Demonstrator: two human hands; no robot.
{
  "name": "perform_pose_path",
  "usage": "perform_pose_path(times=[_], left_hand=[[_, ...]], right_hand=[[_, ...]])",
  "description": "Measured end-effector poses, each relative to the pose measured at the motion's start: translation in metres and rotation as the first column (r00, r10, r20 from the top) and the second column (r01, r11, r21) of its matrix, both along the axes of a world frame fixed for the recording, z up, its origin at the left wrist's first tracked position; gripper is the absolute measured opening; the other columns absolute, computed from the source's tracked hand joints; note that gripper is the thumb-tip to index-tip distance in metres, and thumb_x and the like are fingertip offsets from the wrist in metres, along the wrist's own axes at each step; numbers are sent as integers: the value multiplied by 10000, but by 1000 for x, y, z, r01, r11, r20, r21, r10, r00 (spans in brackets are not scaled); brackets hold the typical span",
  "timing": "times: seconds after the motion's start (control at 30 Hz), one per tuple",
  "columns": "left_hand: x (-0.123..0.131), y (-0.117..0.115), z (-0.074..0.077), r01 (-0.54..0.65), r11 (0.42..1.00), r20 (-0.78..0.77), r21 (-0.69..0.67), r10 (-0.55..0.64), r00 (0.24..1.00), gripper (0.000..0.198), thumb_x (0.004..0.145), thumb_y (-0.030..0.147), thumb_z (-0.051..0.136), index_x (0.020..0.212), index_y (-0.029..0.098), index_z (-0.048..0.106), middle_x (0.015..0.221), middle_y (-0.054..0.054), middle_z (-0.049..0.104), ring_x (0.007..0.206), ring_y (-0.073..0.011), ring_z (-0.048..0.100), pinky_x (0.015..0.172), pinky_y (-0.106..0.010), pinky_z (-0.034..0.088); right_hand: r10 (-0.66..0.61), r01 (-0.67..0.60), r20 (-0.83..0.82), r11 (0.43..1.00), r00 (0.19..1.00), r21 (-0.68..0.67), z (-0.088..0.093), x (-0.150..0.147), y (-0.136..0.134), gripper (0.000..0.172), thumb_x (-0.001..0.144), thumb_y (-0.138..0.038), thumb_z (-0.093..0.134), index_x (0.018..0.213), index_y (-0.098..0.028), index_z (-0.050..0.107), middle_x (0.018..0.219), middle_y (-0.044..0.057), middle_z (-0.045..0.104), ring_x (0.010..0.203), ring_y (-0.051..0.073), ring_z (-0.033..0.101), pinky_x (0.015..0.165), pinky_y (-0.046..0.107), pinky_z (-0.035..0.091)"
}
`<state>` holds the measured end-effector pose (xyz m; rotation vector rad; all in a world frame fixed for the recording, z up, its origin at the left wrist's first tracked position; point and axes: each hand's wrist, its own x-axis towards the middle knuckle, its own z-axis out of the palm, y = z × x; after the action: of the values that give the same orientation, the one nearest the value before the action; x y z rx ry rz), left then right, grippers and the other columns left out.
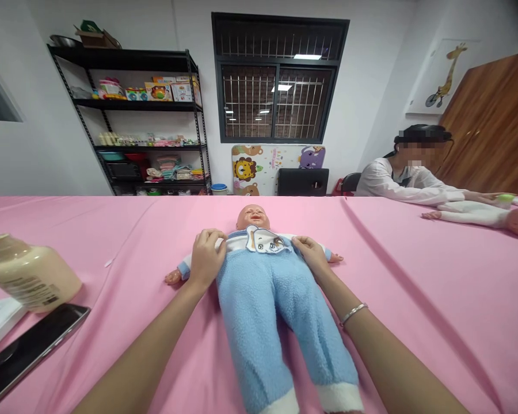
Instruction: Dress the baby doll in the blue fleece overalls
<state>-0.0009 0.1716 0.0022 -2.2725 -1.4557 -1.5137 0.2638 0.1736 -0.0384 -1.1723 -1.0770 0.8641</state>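
Observation:
A baby doll (253, 217) lies face up on the pink cloth, head away from me. It wears light blue fleece trousers (259, 293) with white cuffs and a white top with blue sleeve ends. An animal-face bib piece (265, 240) lies across its chest. My left hand (208, 256) has its fingers curled at the clothing on the left side of the chest; what they pinch is too small to make out. On the other side, my right hand (311, 253) has thumb and fingers together at the edge of the blue garment near the doll's arm.
At the left lie a pump bottle (37, 276), a black phone (34, 351) and a white object (0, 322). At the right, a person (401, 172) in white reaches to another doll (475, 214). Shelves (125, 103) stand behind.

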Motion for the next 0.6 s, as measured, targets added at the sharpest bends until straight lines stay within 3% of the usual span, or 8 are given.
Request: perform_pose_path(times=[0.1,0.27,0.37,0.47,0.6], left_hand=[[7,-6,1,116,993,-24,-35,-116,993,153,844,226,426,892,195,568,918,-46,590,912,-199,542,849,-328,416],[19,-9,-5,230,940,-60,-254,-253,966,285,882,238,342,1058,177,558,1097,-65,588,1042,-198,520,943,-339,383],[21,-6,-11,213,931,-60,-298,-241,969,343,858,199,328,1136,151,524,1201,-94,528,1148,-215,450,1018,-377,322],[22,-3,-17,166,946,-72,-280,-193,979,355,828,161,335,1142,134,498,1150,-125,523,1142,-247,439,1010,-440,320],[26,-5,-21,126,965,33,-230,-121,992,371,794,112,340,1154,98,425,1155,-161,476,1216,-270,351,1046,-488,259]], right_hand=[[2,-3,11,997,1000,73,0,-2,1,535,521,-566,721,803,-136,577,758,56,622,729,178,572,682,290,449],[22,-36,126,994,992,104,-3,-5,2,525,581,-602,662,797,-133,569,764,73,616,724,191,570,675,309,445],[11,-27,153,994,988,104,-7,-6,3,525,610,-622,625,806,-139,560,760,74,613,720,198,567,671,317,446],[-23,3,205,995,979,99,-10,-6,2,503,659,-616,578,832,-144,552,782,77,608,735,203,563,696,333,448],[-242,193,271,962,932,194,8,-9,-10,432,731,-532,535,924,-146,522,883,94,581,771,204,558,696,339,450]])
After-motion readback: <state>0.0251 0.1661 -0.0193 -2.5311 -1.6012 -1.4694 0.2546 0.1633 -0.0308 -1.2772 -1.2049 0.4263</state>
